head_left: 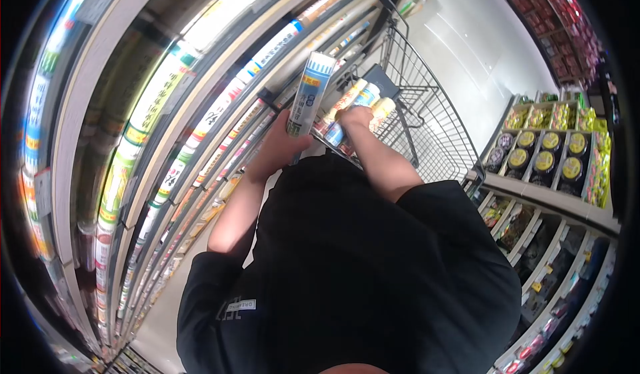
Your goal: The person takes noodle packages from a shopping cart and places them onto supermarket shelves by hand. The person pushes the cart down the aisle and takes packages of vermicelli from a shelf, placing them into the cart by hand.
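Observation:
My left hand (pixel 283 144) is wrapped around the lower part of a tall box-shaped pack (pixel 312 87). The pack is white with a blue and orange label, stands nearly upright, and has a striped top end. Over the near end of the shopping cart (pixel 437 117), my right hand (pixel 355 116) is closed around a blue-and-white cylindrical container (pixel 367 95). Its fingertips are partly hidden. On either side of that hand lie a cream-and-red cylindrical pack (pixel 348 99) and a cream-coloured pack (pixel 382 109).
Long shelves (pixel 157 107) with price strips run along my left. To the right a display stand (pixel 543 194) holds dark jars with yellow lids (pixel 550 139) and green-yellow bags. Pale floor (pixel 460 27) stretches beyond the cart, toward shelving with red goods (pixel 557 27).

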`<state>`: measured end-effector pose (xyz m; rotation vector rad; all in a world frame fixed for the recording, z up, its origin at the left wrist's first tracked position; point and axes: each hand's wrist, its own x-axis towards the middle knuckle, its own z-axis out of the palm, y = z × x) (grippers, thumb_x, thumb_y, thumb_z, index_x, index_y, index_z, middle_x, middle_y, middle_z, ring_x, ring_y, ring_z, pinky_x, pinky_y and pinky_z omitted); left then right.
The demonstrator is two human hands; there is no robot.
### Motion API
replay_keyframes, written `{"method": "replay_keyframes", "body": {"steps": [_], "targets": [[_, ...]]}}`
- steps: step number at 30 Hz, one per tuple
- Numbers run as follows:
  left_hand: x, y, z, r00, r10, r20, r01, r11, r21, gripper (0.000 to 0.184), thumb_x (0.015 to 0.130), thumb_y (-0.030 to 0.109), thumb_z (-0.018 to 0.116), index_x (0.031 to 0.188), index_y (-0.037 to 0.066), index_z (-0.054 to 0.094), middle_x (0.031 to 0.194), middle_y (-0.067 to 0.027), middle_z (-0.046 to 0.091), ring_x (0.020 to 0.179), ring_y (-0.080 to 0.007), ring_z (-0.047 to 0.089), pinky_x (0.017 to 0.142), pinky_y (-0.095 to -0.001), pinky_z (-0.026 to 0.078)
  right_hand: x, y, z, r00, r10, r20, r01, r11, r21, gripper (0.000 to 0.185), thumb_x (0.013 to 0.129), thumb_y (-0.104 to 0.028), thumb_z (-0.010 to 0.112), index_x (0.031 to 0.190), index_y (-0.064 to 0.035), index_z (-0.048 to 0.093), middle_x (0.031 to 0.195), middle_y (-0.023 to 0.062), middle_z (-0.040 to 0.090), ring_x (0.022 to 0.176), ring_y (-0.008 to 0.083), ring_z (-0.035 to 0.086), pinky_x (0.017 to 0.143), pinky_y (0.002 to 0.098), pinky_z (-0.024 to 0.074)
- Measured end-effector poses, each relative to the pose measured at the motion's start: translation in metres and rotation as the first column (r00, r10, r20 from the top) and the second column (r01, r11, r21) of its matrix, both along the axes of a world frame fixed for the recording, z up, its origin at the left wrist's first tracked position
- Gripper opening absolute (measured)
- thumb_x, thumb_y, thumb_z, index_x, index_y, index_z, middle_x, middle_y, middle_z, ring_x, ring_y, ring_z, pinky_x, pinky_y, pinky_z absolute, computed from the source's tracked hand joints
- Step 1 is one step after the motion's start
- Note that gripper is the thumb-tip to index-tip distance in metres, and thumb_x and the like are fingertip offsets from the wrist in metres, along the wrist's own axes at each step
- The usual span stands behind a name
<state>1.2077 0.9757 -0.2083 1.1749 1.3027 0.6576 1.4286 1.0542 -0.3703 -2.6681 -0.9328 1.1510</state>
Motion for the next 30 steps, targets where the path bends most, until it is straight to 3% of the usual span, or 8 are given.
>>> {"method": "replay_keyframes", "body": {"steps": [8,9,14,17,20,22,25,30], "targets": [[-0.047,-0.026,0.015,0.982,0.046,-0.183,-0.02,0.99,0.141,0.079,0.072,0.032,0.083,0.14,0.004,0.054,0.13,-0.0227,0.063,0.125,-0.0353,0.06,0.107,-0.0426,0.046,0.012,-0.001,-0.035,0.993,0.049,-0.105,-0.023,0.971,0.239,0.104,0.083,-0.047,0.083,0.147,0.0164,0.03,0.144,0.0316,0.052,0.133,0.0383,0.054,0.112,0.0432,0.0422],[-0.053,-0.032,0.031,0.988,0.054,-0.146,-0.039,0.994,0.106,0.081,0.072,0.032,0.083,0.141,0.004,0.053,0.128,-0.0226,0.064,0.122,-0.0349,0.061,0.104,-0.0422,0.048,0.022,-0.009,-0.045,0.867,0.069,-0.494,0.197,0.863,0.466,0.101,0.084,-0.044,0.082,0.147,0.0148,0.03,0.142,0.0305,0.054,0.128,0.0382,0.057,0.109,0.0438,0.0448],[-0.092,-0.074,0.078,0.976,0.196,-0.1,-0.153,0.931,0.331,0.06,0.076,0.021,0.084,0.128,0.005,0.058,0.116,-0.0168,0.068,0.112,-0.0306,0.066,0.097,-0.0416,0.051,0.019,-0.018,0.096,0.839,0.143,-0.525,0.414,0.457,0.787,0.061,0.095,-0.014,0.06,0.147,0.0021,0.033,0.137,0.0195,0.051,0.122,0.0268,0.055,0.106,0.0389,0.0449],[-0.109,-0.099,0.091,0.935,0.354,-0.016,-0.299,0.813,0.499,0.055,0.076,0.014,0.085,0.123,0.006,0.058,0.11,-0.011,0.068,0.106,-0.0237,0.067,0.093,-0.0413,0.054,0.005,-0.003,0.227,0.801,0.534,-0.269,0.125,0.291,0.949,0.078,0.093,-0.006,0.066,0.159,0.0012,0.025,0.146,0.0197,0.047,0.13,0.0271,0.052,0.111,0.0399,0.0413],[-0.12,-0.114,0.116,0.926,0.339,0.167,-0.375,0.88,0.292,0.049,0.074,0.002,0.085,0.116,0.005,0.06,0.099,-0.0052,0.069,0.096,-0.0154,0.068,0.087,-0.034,0.056,-0.021,0.012,0.349,0.58,0.766,0.276,-0.278,-0.132,0.951,0.075,0.089,-0.002,0.073,0.155,0.0019,0.036,0.143,0.0217,0.053,0.128,0.0275,0.055,0.108,0.042,0.0445],[-0.123,-0.124,0.128,0.9,0.402,0.167,-0.432,0.872,0.228,0.045,0.072,-0.008,0.082,0.111,0.006,0.063,0.093,-0.004,0.069,0.082,-0.0152,0.068,0.069,-0.0329,0.057,-0.053,0.025,0.403,0.453,0.802,0.389,-0.217,-0.325,0.921,0.073,0.081,0.001,0.08,0.147,0.0016,0.047,0.135,0.0201,0.061,0.124,0.0317,0.062,0.106,0.0422,0.0473],[-0.123,-0.138,0.133,0.778,0.509,0.368,-0.571,0.818,0.074,0.045,0.072,-0.013,0.078,0.11,0.006,0.063,0.091,-0.0054,0.069,0.075,-0.0162,0.067,0.056,-0.0327,0.053,-0.114,0.038,0.496,0.334,0.397,0.855,-0.434,-0.741,0.513,0.071,0.071,0.002,0.084,0.137,-0.0058,0.059,0.127,0.0151,0.066,0.115,0.0355,0.065,0.099,0.044,0.0502],[-0.115,-0.16,0.119,0.676,0.654,0.339,-0.707,0.706,0.048,0.051,0.07,-0.016,0.076,0.113,0.007,0.06,0.092,-0.0066,0.068,0.073,-0.0167,0.067,0.051,-0.0328,0.051,-0.212,0.068,0.552,0.307,0.109,0.945,-0.422,-0.875,0.238,0.06,0.075,-0.009,0.083,0.131,-0.0118,0.063,0.113,0.0095,0.068,0.103,0.0302,0.066,0.089,0.043,0.0518]]}}
